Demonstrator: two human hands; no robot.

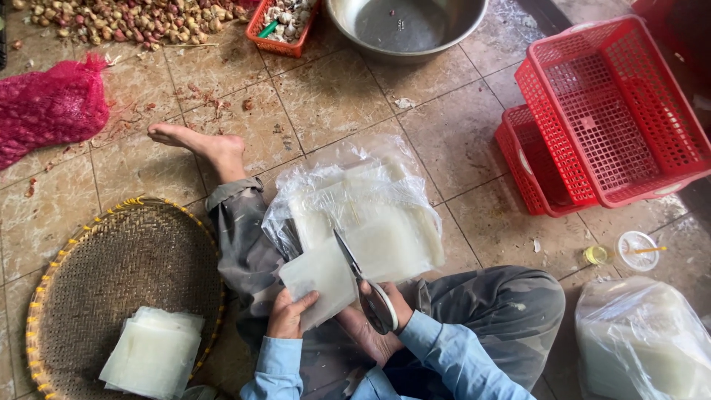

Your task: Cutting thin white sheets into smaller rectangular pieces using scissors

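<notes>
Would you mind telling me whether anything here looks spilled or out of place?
Reddish papery skins lie scattered over the floor tiles below the shallot pile. Otherwise nothing stands out: the left hand holds a pale sheet, the right hand scissors.

Inspector: Scissors [363, 285]: glossy metal blades. Sheets [326, 278]: thin, translucent, matt, wrapped in crinkled clear plastic [355, 185].

Clerk: Surroundings?

Inspector: Woven tray [111, 274], rough wicker. Red baskets [607, 111], moulded plastic lattice. Basin [404, 26], dull metal. Floor [326, 96], worn stone tile.

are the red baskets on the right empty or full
Empty: the red baskets show bare mesh floors, one tilted inside the other.
</notes>
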